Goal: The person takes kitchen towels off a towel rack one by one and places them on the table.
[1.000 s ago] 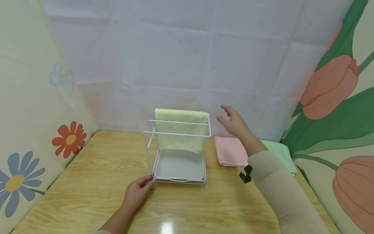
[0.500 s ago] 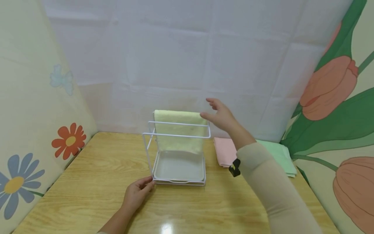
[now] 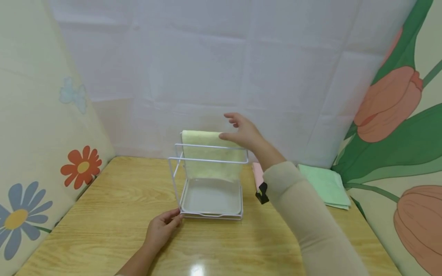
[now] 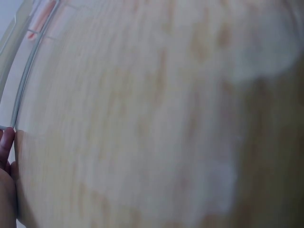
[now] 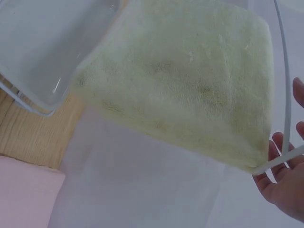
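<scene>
Fingers of the left hand (image 3: 160, 228) pinch the near left base corner of a white wire rack (image 3: 214, 160), with the thumb on the near side. Fingers of the right hand (image 3: 245, 134) are spread and slightly bent, thumb apart, at the upper right of the rack. A yellow towel (image 3: 210, 170) hangs over the rear bar, directly below and to the left of the right fingers. In the head view the right thumb overlaps the towel's top edge; whether it touches cannot be told. In the right wrist view these fingers lie around the bar's end; contact with the wire is likewise unclear.

A pale tray (image 3: 210, 195) sits in the rack base, just right of the left fingers and below the right fingers. The rack stands on a wood-grain table (image 3: 214, 245). A folded pink cloth (image 5: 26, 194) lies on the table, below and to the right of the right fingers, partly hidden by the beige sleeve (image 3: 310, 214). A folded green cloth (image 3: 324, 184) lies farther right. A white backdrop (image 3: 193, 76) rises beyond both sets of fingers.
</scene>
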The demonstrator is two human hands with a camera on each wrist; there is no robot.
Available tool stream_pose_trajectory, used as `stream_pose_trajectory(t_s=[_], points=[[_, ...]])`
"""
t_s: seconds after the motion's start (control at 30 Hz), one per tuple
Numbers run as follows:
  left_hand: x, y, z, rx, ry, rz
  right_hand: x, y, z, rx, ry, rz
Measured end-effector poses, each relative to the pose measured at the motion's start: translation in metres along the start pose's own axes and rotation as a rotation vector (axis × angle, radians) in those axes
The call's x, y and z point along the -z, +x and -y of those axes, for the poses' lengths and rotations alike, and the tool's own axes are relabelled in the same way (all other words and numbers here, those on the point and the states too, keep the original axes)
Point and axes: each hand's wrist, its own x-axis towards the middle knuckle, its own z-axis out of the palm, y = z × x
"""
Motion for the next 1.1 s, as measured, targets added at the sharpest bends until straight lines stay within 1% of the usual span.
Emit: stream_pose_trajectory(t_s=[0.2, 0.37, 0.63, 0.77, 1.1], points=[[0.002, -0.001, -0.001, 0.002, 0.011, 0.003, -0.011, 0.007, 0.008, 0.017, -0.033, 0.037], [0.002, -0.001, 0.0, -0.008, 0.018, -0.009, -0.017, 0.011, 0.014, 0.023, -0.039, 0.065], [0.002, -0.002, -0.001, -0.008, 0.028, -0.009, -0.023, 0.013, 0.015, -0.038, -0.077, 0.096], [0.001, -0.001, -0.001, -0.008, 0.024, -0.008, -0.025, 0.013, 0.014, -0.052, -0.126, 0.092], [0.001, 0.001, 0.001, -0.031, 0.035, -0.021, -0.029, 0.018, 0.015, -0.054, -0.237, 0.054]])
